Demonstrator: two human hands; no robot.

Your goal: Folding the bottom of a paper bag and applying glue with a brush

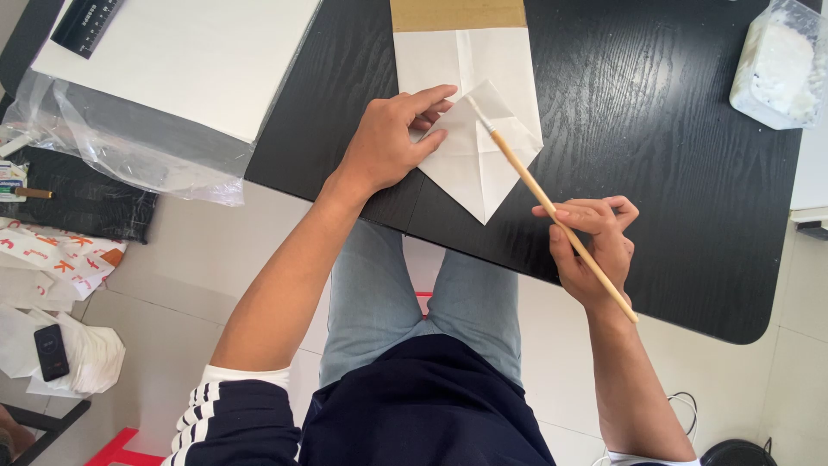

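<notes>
A white paper bag with folded, pointed flaps lies on the black wooden table, its brown far end toward the top edge. My left hand presses flat on the bag's left flap, fingers spread over the fold. My right hand grips a long wooden-handled brush like a pen. The brush tip rests on the bag's centre fold near my left fingertips.
A clear plastic tub of white paste stands at the table's far right. A stack of white sheets in a plastic sleeve with a black ruler lies at far left. Papers and a black phone are on the floor at left.
</notes>
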